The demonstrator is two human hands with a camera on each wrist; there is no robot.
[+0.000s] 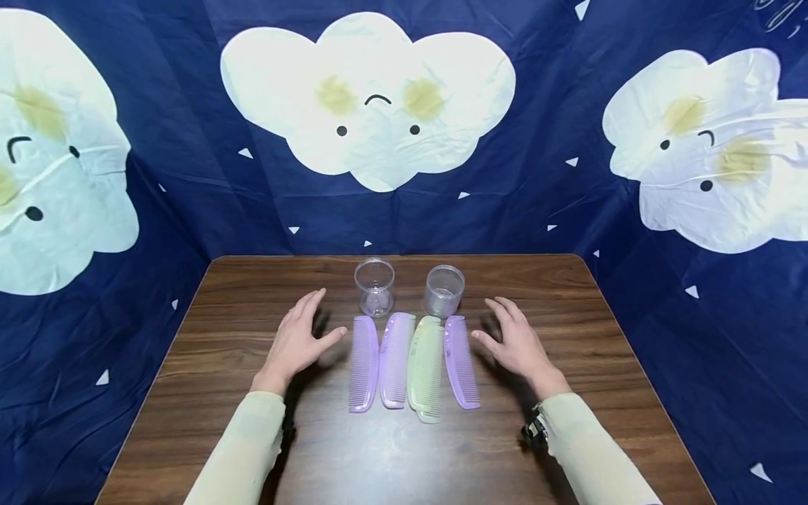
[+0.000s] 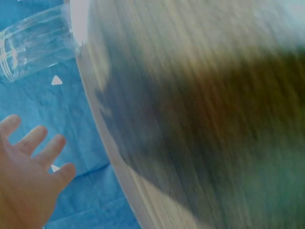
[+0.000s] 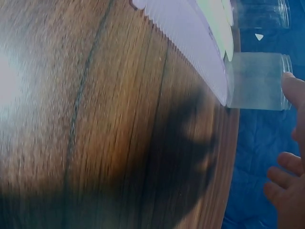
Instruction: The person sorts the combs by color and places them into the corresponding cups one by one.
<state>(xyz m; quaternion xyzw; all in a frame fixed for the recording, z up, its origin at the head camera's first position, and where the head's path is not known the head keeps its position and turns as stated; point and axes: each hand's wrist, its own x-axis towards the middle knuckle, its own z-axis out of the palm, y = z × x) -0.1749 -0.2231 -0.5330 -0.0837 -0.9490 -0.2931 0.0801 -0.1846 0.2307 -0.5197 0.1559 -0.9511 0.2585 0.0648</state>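
Note:
Both hands hold nothing. My left hand (image 1: 303, 340) hovers left of the combs, fingers spread and thumb toward them. On the other side, my right hand (image 1: 514, 340) has its fingers apart and its thumb near the rightmost comb. Between the hands lie a purple comb (image 1: 363, 365), a lighter purple comb (image 1: 396, 361), a pale green comb (image 1: 424, 368) and another purple comb (image 1: 461, 361), side by side. The green one shows a doubled outline at its lower end. Behind them stand two clear plastic jars, a left jar (image 1: 375, 287) and a right jar (image 1: 444, 289).
The brown wooden table (image 1: 391, 463) has rounded back corners. Dark blue cloth (image 1: 391, 217) with white clouds and triangles hangs behind it and along both sides. A dark device (image 1: 536, 428) is strapped at the right wrist.

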